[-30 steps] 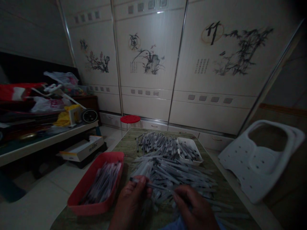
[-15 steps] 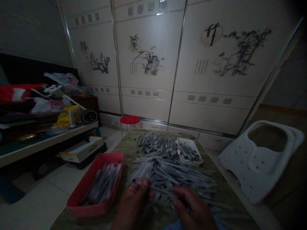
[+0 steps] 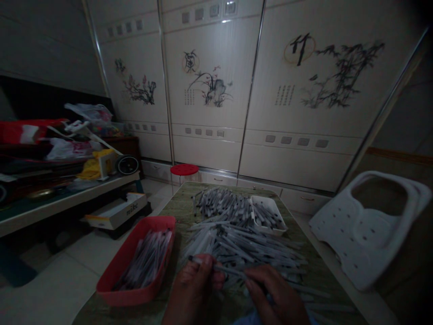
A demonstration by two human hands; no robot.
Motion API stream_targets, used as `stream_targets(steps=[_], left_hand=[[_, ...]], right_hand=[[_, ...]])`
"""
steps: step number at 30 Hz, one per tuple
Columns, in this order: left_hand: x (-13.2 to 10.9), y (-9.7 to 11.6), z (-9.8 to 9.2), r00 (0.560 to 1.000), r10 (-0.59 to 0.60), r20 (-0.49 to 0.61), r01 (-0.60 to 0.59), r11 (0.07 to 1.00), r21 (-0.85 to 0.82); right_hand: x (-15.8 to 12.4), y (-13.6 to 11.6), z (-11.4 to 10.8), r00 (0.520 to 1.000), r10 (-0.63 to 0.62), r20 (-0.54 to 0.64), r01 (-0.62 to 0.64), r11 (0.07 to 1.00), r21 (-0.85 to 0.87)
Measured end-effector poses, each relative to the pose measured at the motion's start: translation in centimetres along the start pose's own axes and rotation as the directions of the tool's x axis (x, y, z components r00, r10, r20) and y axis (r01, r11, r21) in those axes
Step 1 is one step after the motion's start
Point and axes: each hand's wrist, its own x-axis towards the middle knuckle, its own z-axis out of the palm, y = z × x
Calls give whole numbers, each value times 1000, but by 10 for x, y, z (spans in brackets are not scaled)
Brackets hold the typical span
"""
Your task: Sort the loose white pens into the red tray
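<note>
My left hand [image 3: 198, 282] is closed on one end of a slim, grey, translucent pen [image 3: 229, 270], whose dark tip pokes out to the left of the thumb. The pen's other end is pinched between thumb and fingers of my right hand [image 3: 274, 291]. It lies nearly level, sloping slightly down to the right. Right behind both hands spreads a loose pile of long translucent sticks [image 3: 250, 243]. Farther back is a heap of similar pens with dark ends [image 3: 221, 203].
A red plastic tray [image 3: 135, 295] of slim translucent pieces stands left of my hands. At the back right, a white tray [image 3: 283, 231] holds more pens. Beyond the table are a red stool [image 3: 184, 169], a white folded plastic chair [image 3: 358, 230] and a cluttered bench [image 3: 71, 203].
Both hands keep their hold on the pen. My left hand has shifted slightly right and down, and the view has moved a little.
</note>
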Motion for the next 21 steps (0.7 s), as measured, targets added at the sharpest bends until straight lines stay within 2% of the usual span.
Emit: stream_targets(steps=[10,21], left_hand=[[-3,-4,4,999,-49,-11,48,998,-47],[-5,-4,9,998,-49,-33,47,997,-54]], right_hand=[[0,-2,-4,998,-55,20,56,997,-59],[-1,-1,-2,999,28,-19,-30,997,-72]])
